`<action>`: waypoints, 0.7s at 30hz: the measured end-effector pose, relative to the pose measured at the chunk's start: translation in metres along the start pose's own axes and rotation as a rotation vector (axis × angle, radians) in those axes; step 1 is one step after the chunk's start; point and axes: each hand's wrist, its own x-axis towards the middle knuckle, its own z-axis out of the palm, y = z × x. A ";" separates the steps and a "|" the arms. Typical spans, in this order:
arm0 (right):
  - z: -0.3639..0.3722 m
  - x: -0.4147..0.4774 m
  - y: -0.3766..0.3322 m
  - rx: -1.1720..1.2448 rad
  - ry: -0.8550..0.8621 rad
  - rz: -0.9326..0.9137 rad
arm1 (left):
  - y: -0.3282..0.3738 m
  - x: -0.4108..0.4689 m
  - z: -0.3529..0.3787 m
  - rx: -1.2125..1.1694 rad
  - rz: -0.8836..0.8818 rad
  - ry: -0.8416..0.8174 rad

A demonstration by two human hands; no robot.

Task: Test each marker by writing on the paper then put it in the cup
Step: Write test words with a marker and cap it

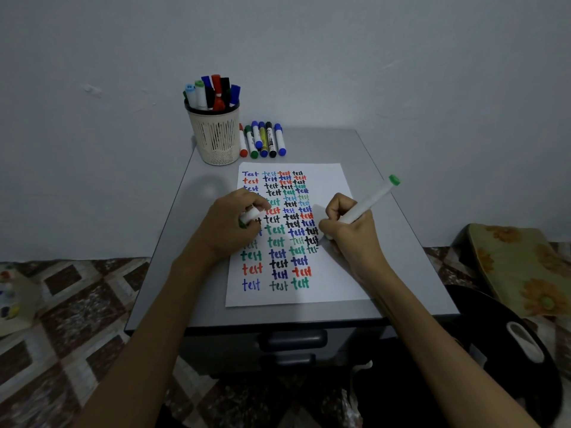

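Right hand [349, 233] pinches the marker [367, 202] low on its barrel, tip on the paper [327, 180] near the cup [216, 134]; left hand [228, 230] curls round its cap [250, 215]. Likely light, stiff, smooth: grip mid-barrel.

Home — patterned floor [77, 304], floral cushion [519, 267]

Single view: a wide-angle camera worn on the head is looking forward and down, sitting close above the near edge of a grey cabinet top [324, 146] and facing a pale wall [370, 57]. The paper [327, 186] is occupying mid-frame; the cup [216, 137] is standing at the far left corner.
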 end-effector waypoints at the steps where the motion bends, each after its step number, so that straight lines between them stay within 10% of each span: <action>1: 0.000 0.000 0.000 0.000 -0.006 0.010 | 0.000 0.000 0.000 0.005 0.003 -0.002; 10: -0.011 0.002 -0.002 0.300 0.132 -0.007 | -0.004 -0.001 0.001 0.271 -0.044 0.091; 21: -0.006 0.002 -0.010 0.478 -0.028 0.069 | 0.006 -0.007 -0.008 -0.306 -0.038 0.134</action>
